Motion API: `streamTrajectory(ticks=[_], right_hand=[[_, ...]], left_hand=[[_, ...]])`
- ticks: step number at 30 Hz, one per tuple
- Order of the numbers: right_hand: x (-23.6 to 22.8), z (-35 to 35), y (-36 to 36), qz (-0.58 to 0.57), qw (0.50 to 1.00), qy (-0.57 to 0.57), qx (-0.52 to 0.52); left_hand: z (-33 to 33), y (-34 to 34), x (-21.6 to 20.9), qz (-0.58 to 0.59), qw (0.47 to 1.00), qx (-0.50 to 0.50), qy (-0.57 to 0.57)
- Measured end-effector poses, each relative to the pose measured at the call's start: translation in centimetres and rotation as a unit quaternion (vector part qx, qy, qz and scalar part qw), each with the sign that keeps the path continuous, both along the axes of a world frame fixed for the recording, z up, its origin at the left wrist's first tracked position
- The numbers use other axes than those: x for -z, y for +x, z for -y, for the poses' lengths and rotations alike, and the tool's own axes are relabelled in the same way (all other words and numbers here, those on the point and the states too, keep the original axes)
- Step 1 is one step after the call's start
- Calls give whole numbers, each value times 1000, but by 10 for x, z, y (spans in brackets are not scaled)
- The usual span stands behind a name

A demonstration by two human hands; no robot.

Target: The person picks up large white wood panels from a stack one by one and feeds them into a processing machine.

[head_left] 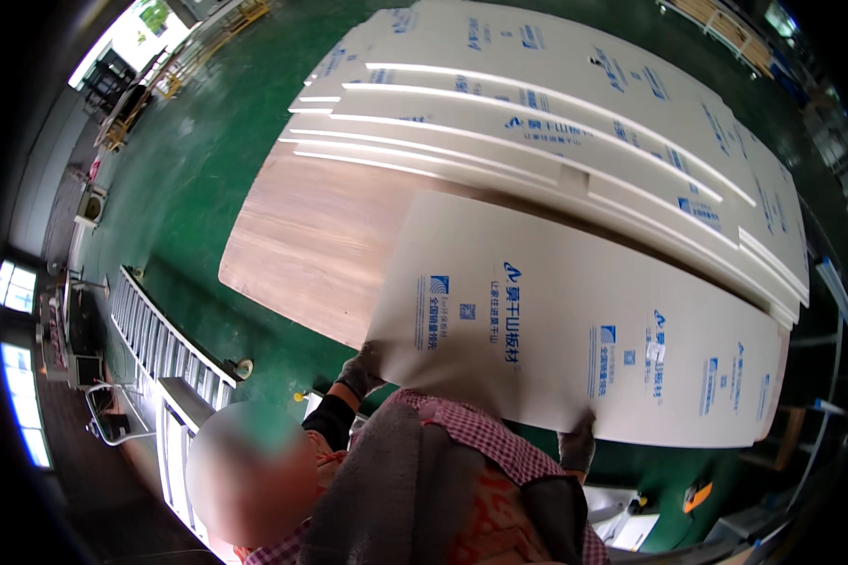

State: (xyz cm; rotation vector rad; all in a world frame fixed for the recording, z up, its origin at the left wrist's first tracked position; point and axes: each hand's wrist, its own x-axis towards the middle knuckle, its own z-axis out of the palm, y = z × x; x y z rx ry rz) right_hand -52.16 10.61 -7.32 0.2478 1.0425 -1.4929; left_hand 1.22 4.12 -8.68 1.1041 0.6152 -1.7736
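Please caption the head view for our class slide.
Left hand and right hand at the near edge of a pale printed panel, layered panels beyond.

Room left of the grip, stacked boards beyond it.
Ahead and left of the left hand [360, 371], exposed wood-grain board [320, 231] leaves a broad flat passage; farther left, green floor [198, 247] opens before the roller conveyor [165, 327]. Beyond the printed panel [575, 306], past a narrow dark gap, staggered white-edged panels [556, 105] block the way. Between left and right hand [577, 448], a checked garment [466, 419] crowds the near edge.
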Motion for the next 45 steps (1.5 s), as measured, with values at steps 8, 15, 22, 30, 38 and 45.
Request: streamTrajectory(ticks=[8, 15, 22, 30, 38, 45], right_hand=[[-45, 5, 14, -525, 794, 46, -303], [-53, 17, 10, -80, 994, 69, -8], [-37, 11, -25, -71, 993, 54, -76], [-23, 1, -32, -32, 994, 37, -98], [3, -79, -75, -39, 980, -96, -171], [-76, -187, -151, -215, 964, 83, 135]], left_hand=[[23, -12, -48, 194, 980, 49, 7], [13, -7, 15, 211, 977, 28, 27], [10, -21, 36, 232, 972, 25, 29], [14, -33, 64, 435, 891, 78, 104], [15, -30, 34, 666, 713, 212, 53], [0, -177, -68, 853, 341, 371, -136]])
